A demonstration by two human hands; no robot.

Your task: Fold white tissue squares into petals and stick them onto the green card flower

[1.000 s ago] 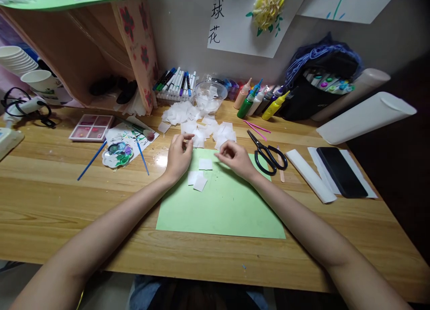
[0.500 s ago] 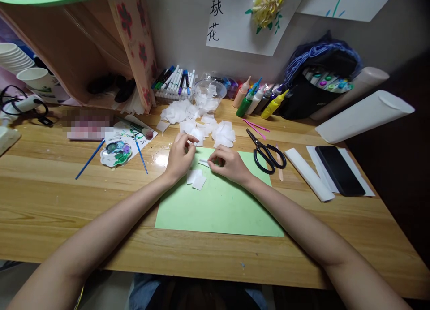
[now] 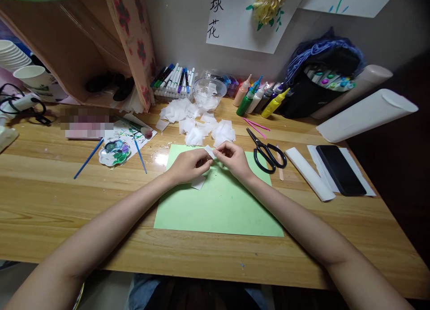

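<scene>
A small white paper square point(image 3: 209, 151) is between my two hands, above the green sheet point(image 3: 221, 211). My right hand point(image 3: 234, 160) pinches its right side between thumb and fingertips. The fingers of my left hand point(image 3: 190, 165) are curled and closed at its left side, with the thumb below. A thin white piece that the right hand held earlier is hard to make out now. Another white paper square point(image 3: 198, 182) lies on the green sheet, partly under my left hand. Just beyond the sheet are loose piles of white squares point(image 3: 223, 131).
Black-handled scissors point(image 3: 265, 151), a wooden stick point(image 3: 280, 166), a white roll point(image 3: 309, 173) and a phone point(image 3: 340, 170) lie to the right. Paint bottles point(image 3: 248, 99) and a clear bowl point(image 3: 210, 95) stand at the back. A paint palette point(image 3: 114, 152) and brushes point(image 3: 139, 155) are left.
My left hand has moved right and nearer, away from the paper piles, and now meets my right hand at a white square. My right hand has shifted slightly right and up.
</scene>
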